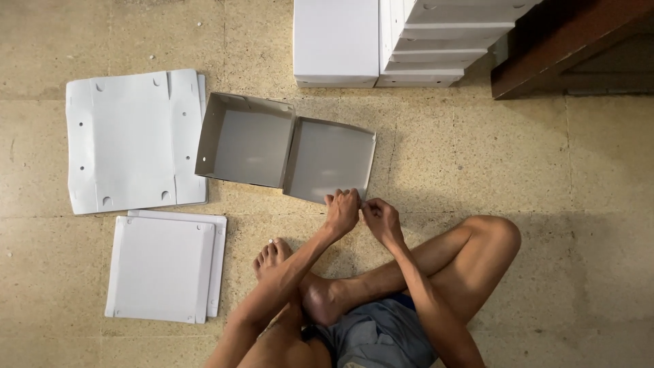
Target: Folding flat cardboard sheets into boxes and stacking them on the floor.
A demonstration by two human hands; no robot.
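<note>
I sit cross-legged on the floor. In front of me lies an open white cardboard box with its lid hinged to its right side, grey inside. My left hand grips the lid's near right corner wall. My right hand pinches the same corner from the right, and the two hands touch.
Flat white box blanks lie stacked at the left, with a smaller stack of flat pieces below them. Folded white boxes are piled at the top. A dark wooden piece of furniture stands at the top right. The floor is beige tile.
</note>
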